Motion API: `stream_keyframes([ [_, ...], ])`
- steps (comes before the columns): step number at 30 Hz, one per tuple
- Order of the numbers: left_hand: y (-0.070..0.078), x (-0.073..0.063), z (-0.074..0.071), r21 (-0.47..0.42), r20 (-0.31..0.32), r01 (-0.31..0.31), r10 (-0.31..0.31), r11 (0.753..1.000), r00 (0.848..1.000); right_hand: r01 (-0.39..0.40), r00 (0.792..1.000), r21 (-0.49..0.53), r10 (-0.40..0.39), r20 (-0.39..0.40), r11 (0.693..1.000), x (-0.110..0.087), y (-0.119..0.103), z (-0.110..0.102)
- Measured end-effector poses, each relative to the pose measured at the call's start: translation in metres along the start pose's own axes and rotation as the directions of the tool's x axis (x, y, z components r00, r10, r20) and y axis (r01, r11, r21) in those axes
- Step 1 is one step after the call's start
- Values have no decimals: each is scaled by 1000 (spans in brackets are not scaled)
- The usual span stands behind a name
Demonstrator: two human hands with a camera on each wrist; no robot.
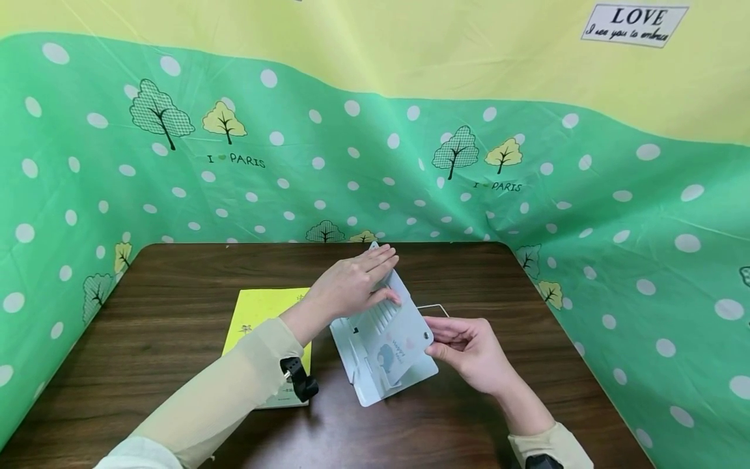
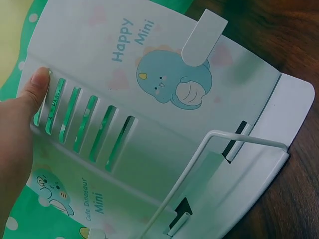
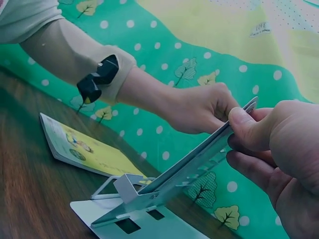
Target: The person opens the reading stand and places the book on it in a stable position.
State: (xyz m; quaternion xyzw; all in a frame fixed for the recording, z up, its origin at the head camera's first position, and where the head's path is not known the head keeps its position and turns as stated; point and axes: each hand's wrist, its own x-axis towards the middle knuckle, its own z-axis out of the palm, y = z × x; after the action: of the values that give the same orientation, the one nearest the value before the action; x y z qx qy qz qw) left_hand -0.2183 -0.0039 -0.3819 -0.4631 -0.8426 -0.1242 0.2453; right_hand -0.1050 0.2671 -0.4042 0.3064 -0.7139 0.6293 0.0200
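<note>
A pale blue-white book stand (image 1: 404, 335) with dinosaur pictures stands tilted up from its flat base (image 1: 369, 392) on the table. My left hand (image 1: 347, 283) holds the panel's upper edge, with the thumb (image 2: 37, 84) on the printed face beside the slots. On the opposite side, my right hand (image 1: 477, 355) pinches the panel's corner between thumb and fingers. A bent white wire bar (image 2: 199, 149) crosses the lower part of the panel. One white tab (image 2: 204, 37) overlaps the printed dinosaur in the left wrist view.
A yellow-covered book (image 1: 263, 312) lies left of the stand, partly covered by my left forearm. The dark wooden table (image 1: 146, 339) meets a green and yellow printed cloth (image 1: 328, 163) at its back and sides.
</note>
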Motion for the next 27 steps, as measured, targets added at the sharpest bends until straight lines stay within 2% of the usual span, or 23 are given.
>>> stream_keyframes([
  [9, -5, -1, -1, 10, -17, -60, 60, 998, 998, 6, 1000, -38, -7, -15, 999, 2, -7, 13],
  [17, -12, -1, 1, 12, -61, -144, 145, 989, 988, -5, 1000, -68, 3, -19, 998, 2, -12, 20],
  [27, -18, -2, 2, 18, -68, -180, 181, 984, 981, -12, 999, -102, 8, -38, 995, 3, -17, 31],
])
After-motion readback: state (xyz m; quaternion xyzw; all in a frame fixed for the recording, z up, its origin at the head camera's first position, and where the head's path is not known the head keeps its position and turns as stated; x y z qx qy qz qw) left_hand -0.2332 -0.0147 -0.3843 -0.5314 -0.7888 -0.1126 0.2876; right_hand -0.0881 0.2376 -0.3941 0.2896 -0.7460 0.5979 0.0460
